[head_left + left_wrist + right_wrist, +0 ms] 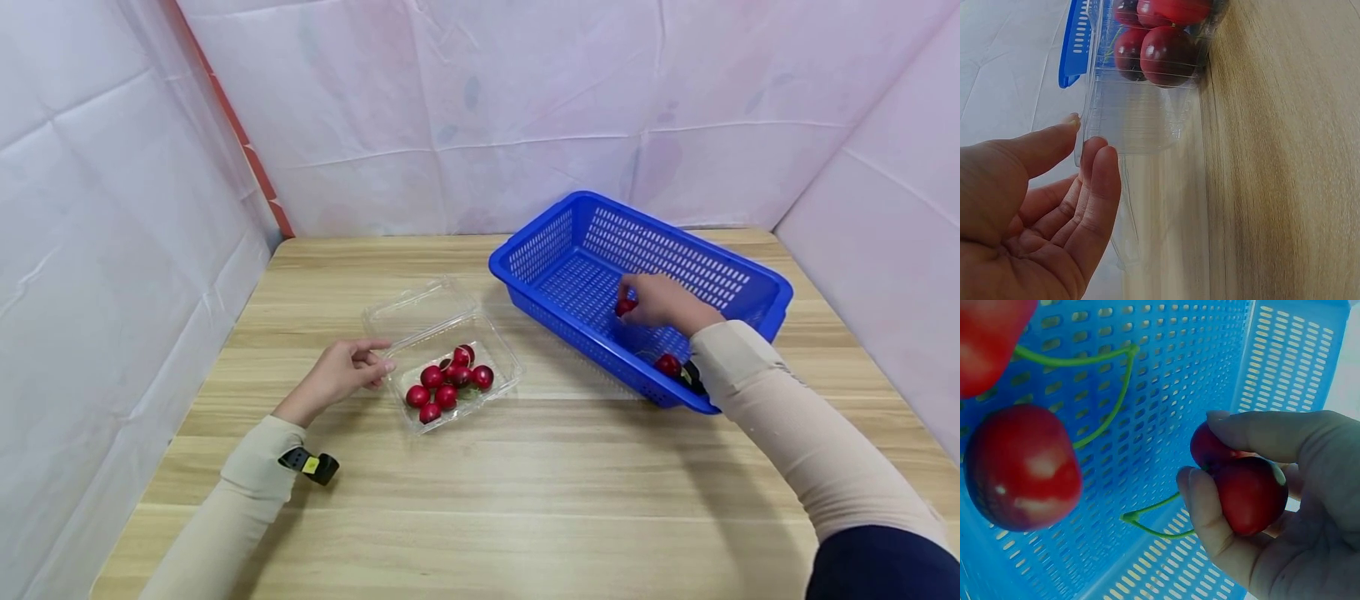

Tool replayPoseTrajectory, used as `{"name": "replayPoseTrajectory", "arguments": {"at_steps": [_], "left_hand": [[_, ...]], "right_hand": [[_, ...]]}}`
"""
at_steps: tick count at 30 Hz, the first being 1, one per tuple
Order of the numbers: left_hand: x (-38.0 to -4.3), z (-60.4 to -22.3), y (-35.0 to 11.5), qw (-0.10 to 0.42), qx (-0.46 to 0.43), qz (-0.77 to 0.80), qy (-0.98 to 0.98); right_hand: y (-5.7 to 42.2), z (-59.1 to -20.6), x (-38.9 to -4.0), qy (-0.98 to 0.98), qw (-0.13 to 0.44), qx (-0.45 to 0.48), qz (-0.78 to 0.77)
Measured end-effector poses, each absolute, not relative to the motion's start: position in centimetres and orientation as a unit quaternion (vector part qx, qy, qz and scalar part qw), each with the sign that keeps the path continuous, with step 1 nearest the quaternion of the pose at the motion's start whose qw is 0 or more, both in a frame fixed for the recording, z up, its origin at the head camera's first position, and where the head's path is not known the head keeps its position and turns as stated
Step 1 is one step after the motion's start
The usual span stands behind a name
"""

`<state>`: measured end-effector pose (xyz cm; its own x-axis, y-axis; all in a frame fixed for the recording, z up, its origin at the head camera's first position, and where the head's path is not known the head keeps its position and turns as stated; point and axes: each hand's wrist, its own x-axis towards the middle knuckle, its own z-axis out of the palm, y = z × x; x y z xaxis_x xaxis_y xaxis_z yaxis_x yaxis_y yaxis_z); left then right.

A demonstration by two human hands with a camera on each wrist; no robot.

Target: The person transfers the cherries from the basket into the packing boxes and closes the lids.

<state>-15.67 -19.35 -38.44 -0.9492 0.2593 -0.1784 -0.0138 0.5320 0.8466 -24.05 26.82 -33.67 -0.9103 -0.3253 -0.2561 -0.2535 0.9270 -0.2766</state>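
Head view: On a wood-grain table (525, 508), a clear plastic clamshell box (491, 340) lay with its lid (420, 312) folded back and loose red cherries (446, 397) clustered inside. The left hand (339, 377) was at its left edge. To the right stood a slotted blue basket (660, 252); inside it, the right hand (663, 302) held a cherry pair (626, 307) above the floor.

Left wrist view: Thumb and fingertips straddled the box's rim without meeting (whether they pinched it or merely steadied it, I could not tell).

Right wrist view: Thumb and fingers were clamped on the cherry pair, its green stem (1130, 517) dangling free. Another joined pair (1024, 467) was nearer the camera, also within the basket.

The step in hand seemed to be shifting cherries between box and basket, direction unclear. The next move likely called for either parting the right fingers over the basket floor or lifting the pair past its rim, without snagging the stem.
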Motion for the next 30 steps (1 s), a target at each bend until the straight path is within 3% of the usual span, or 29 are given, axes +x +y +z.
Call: {"name": "replayPoseTrajectory", "arguments": {"at_steps": [8, 18, 30], "left_hand": [[-15.7, -38.5, -19.4, 0.145, 0.069, 0.479, 0.863], [-15.6, -38.3, -19.3, 0.144, 0.066, 0.475, 0.866], [-15.7, -38.4, -19.3, 0.144, 0.071, 0.476, 0.865]], "right_hand": [[27.0, -33.5, -24.1, 0.969, 0.112, -0.159, -0.150], [26.8, -32.7, -23.9, 0.967, 0.107, -0.143, -0.183], [25.7, -31.1, -23.4, 0.970, 0.045, -0.144, -0.190]]}}
